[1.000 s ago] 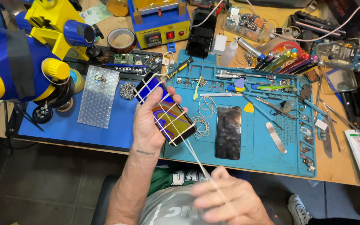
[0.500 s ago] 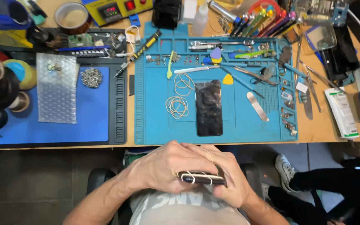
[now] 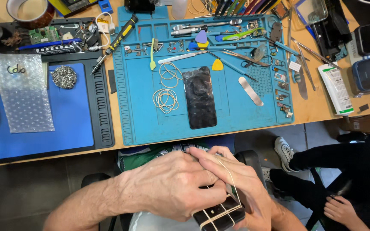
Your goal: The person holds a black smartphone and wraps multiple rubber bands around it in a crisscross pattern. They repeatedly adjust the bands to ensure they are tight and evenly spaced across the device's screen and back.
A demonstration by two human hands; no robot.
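1. Fingers [image 3: 202, 182] of the left hand [image 3: 172, 188] are curled down and clamped over the top of a dark, flat rectangular phone bound with pale rubber bands [image 3: 219, 216], which sits low in the head view, above the person's lap and well short of the desk edge.
2. Below it, the right hand [image 3: 245, 192] cups the same phone from the far side, its fingers closed around the edge while a thin pale rubber band [image 3: 230, 177] stretches taut across the knuckles.
3. Several band loops already cross the phone's lower end; how many wrap the hidden upper part cannot be told.
4. Judged from its look, the phone is light, stiff and slippery on its glossy faces, and likely fragile, so the long edges are the safer place to grip, not the flat glass.
5. Each band is soft and springy and could snap off a corner if it is let go under tension.
6. On the blue silicone work mat [image 3: 138, 124] lies a second black phone panel [image 3: 199, 97], face up, with loose coils of spare rubber bands [image 3: 166, 95] just beside it.
7. A metal spudger [image 3: 250, 90] and a yellow triangular pick [image 3: 217, 65] rest nearby.
8. At the lower right, another person's hand [image 3: 335, 209] rests on dark trousers.
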